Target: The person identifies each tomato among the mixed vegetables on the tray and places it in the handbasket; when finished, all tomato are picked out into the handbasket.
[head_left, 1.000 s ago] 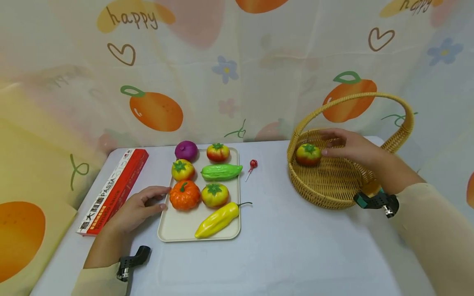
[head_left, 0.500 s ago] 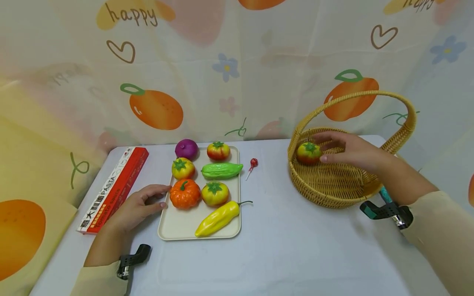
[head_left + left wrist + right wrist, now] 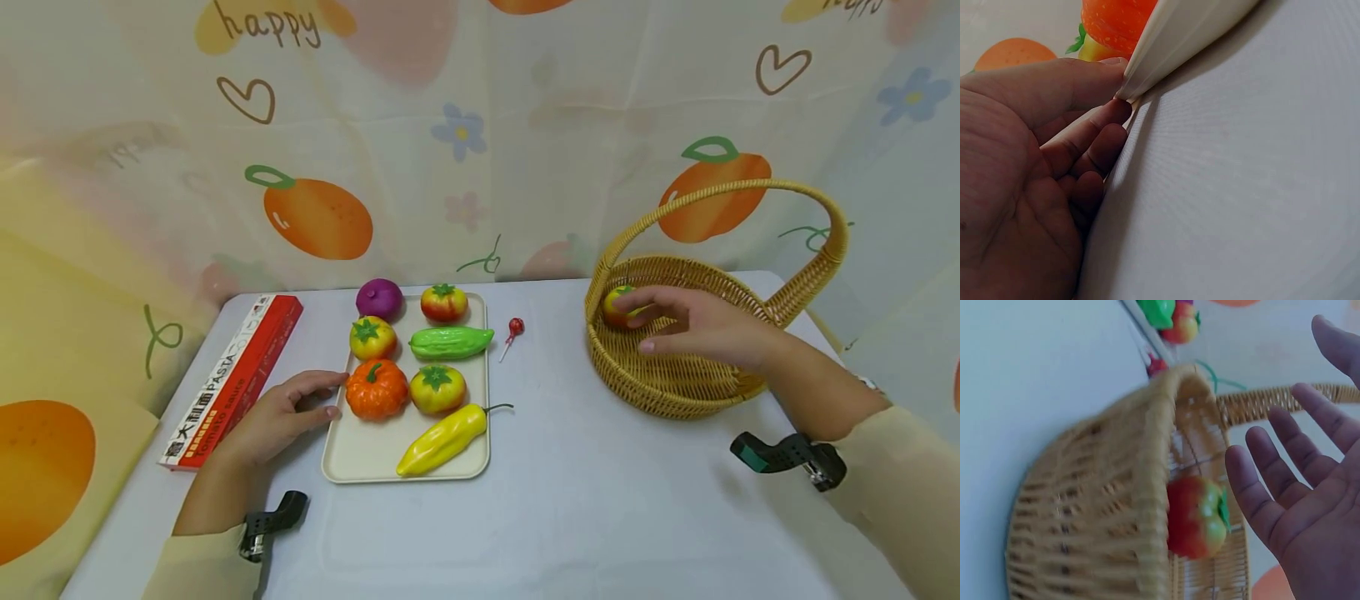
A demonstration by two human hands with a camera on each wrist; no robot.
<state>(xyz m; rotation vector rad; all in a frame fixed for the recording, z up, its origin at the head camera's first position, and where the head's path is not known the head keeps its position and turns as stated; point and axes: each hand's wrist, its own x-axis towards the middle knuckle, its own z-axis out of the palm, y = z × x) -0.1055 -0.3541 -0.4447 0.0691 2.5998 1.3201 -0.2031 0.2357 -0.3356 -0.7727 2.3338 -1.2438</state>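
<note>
My right hand (image 3: 697, 325), fingers spread and holding nothing, hovers over the wicker basket (image 3: 637, 392). Inside the basket, at its left side, lies a red-and-yellow toy tomato (image 3: 1194, 515) with a green calyx; the fingers partly cover it in the head view. At the left, my left hand (image 3: 273, 421) touches the edge of the cream tray (image 3: 360, 467) with thumb and fingertips (image 3: 1119, 112). On this tray are an orange pumpkin (image 3: 377, 390), a yellow pepper (image 3: 442, 442), a green bitter melon (image 3: 452, 342), a purple onion (image 3: 379, 299) and several similar tomatoes (image 3: 438, 389).
A red-and-white pasta box (image 3: 236, 379) lies left of the tray, close to my left forearm. A red lollipop (image 3: 515, 327) rests between tray and basket. The basket's tall handle (image 3: 795, 190) arches over it. A printed curtain (image 3: 525, 167) hangs behind the white table.
My right hand has drawn away from the tomato in the basket, its fingers opening and lifting. The left hand stays at the tray's edge.
</note>
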